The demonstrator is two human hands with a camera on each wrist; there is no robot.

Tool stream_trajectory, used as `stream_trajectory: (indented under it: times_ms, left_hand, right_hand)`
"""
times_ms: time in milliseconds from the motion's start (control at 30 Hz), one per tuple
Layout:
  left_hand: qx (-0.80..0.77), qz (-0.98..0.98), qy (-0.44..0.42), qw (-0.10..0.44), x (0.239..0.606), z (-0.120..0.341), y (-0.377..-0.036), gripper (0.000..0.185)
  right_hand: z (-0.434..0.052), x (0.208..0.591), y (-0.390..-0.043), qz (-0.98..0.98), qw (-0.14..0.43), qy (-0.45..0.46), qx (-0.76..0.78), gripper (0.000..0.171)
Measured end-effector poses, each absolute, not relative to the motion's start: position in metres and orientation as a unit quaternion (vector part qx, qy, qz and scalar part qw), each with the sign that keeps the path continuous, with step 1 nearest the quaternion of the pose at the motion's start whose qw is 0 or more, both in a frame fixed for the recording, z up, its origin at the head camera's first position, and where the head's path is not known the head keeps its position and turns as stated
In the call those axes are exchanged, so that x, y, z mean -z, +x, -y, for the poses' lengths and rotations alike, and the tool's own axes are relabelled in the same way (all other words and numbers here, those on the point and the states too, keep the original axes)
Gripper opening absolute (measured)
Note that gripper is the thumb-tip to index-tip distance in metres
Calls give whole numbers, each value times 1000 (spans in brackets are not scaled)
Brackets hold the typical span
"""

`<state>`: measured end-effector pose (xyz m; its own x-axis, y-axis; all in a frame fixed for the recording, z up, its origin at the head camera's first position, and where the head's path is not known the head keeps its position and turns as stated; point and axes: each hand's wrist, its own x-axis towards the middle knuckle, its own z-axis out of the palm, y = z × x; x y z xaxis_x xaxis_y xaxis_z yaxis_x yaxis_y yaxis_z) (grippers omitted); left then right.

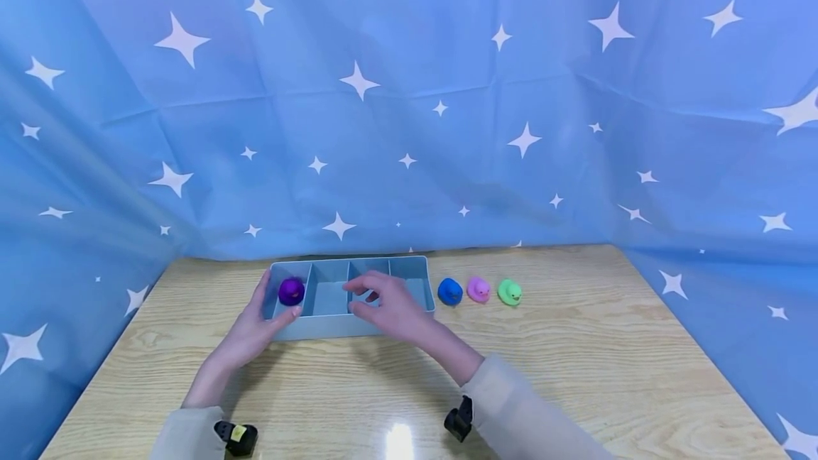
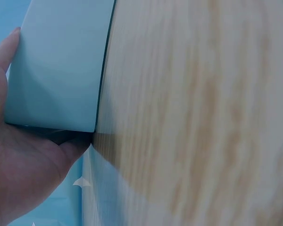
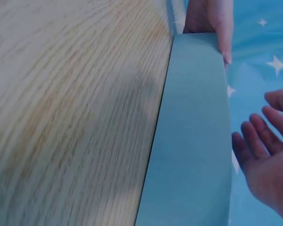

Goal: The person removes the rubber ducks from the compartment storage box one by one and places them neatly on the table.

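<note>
A long light-blue divided box (image 1: 332, 327) lies across the table, with a purple rubber duck (image 1: 291, 292) in its leftmost compartment. My left hand (image 1: 251, 330) holds the box's left end, thumb over the front rim and fingers along the end. The left wrist view shows the palm against the corner of the box wall (image 2: 61, 70). Over the middle compartments hovers my right hand (image 1: 390, 306), fingers loosely bent and parted, with nothing between them. In the right wrist view its fingers (image 3: 259, 136) are spread above the rim.
Right of the box stand a blue rubber duck (image 1: 450, 292), a pink one (image 1: 478, 289) and a green one (image 1: 510, 292) in a row. A star-patterned blue curtain (image 1: 447, 183) hangs behind the wooden table (image 1: 575, 368).
</note>
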<state>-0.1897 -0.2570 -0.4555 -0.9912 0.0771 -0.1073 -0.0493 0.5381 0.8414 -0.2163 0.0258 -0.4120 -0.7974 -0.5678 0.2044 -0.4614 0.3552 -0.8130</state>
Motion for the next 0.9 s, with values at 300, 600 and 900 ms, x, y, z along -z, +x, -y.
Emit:
stream_trajectory:
  times_ms: [300, 600, 900]
  left_hand:
    - [-484, -873, 7, 65, 454, 257, -189, 109]
    - [-484, -873, 4, 68, 454, 256, -189, 109]
    - [-478, -875, -2, 76, 453, 255, -189, 110]
  right_hand:
    - [-19, 415, -219, -817, 56, -311, 482, 30]
    - [-17, 423, -220, -816, 66, -303, 488, 29]
    - [-12, 422, -219, -812, 65, -309, 490, 28]
